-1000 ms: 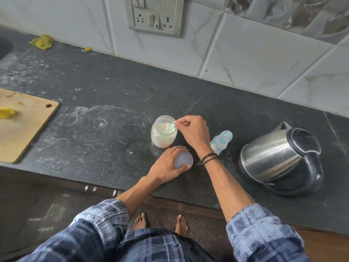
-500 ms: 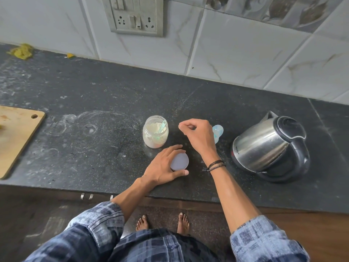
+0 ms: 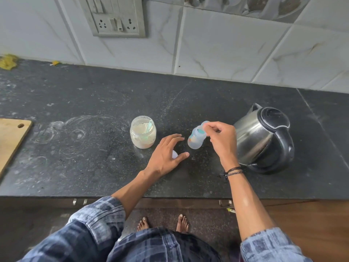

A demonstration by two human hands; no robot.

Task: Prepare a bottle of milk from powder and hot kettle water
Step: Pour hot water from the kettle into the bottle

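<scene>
nearby: powder jar (image 3: 143, 133) left of bottle (image 3: 196, 138), kettle (image 3: 264, 137) right.

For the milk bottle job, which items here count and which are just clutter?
Job: clear plastic baby bottle; open glass jar of pale powder with green scoop; steel electric kettle; white jar lid.
Clutter: wooden chopping board; yellow scraps.

Head cam, looking steeply down over countertop (image 3: 94, 157).

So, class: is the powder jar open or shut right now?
Open. The powder jar has no lid on its mouth, powder shows inside, and a green scoop sticks out.
</scene>
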